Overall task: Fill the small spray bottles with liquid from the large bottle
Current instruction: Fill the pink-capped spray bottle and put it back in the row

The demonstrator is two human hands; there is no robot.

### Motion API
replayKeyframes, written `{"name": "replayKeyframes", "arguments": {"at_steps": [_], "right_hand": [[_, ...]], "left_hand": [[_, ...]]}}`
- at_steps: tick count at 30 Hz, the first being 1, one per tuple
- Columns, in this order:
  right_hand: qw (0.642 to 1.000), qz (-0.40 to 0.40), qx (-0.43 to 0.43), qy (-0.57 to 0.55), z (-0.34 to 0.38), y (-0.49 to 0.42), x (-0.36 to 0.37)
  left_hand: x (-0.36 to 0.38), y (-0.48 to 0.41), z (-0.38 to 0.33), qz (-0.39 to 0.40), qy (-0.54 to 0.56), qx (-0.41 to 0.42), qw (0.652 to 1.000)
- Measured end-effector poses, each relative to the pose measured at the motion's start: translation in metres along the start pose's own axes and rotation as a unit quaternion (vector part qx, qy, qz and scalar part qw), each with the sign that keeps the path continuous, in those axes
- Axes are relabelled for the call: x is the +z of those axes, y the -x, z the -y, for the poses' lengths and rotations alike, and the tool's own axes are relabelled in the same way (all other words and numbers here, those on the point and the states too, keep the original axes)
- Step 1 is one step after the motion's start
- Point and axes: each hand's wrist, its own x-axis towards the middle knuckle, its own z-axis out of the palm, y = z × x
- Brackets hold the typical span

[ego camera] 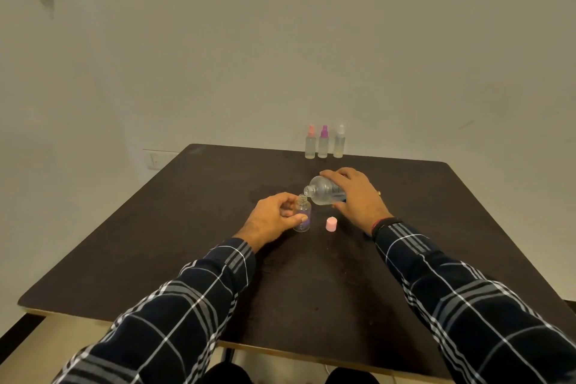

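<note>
A small clear spray bottle (303,217) with a purple label stands upright on the dark table (193,227), its neck uncapped. My left hand (274,216) grips its side. My right hand (358,195) holds the large clear bottle (322,191) tipped on its side, with its open mouth just above and to the right of the small bottle's neck. A pink cap (331,224) stands on the table between my hands.
Three capped small spray bottles stand in a row at the table's far edge: an orange-topped bottle (310,143), a purple-topped bottle (323,142) and a white-topped bottle (339,142). A wall rises just behind them. A damp patch darkens the table behind my left hand.
</note>
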Motion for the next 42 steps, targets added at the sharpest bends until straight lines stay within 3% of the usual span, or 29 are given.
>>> {"name": "replayKeyframes", "arguments": {"at_steps": [20,42], "right_hand": [[0.992,-0.015,-0.012,0.122,0.013,-0.005,-0.014],[0.987,-0.029,-0.022,0.156,0.024,0.000,-0.024]], "left_hand": [[-0.002,0.000,-0.003,0.003,-0.005,0.001,1.000],[-0.001,0.002,-0.004,0.002,0.004,-0.002,1.000]]}}
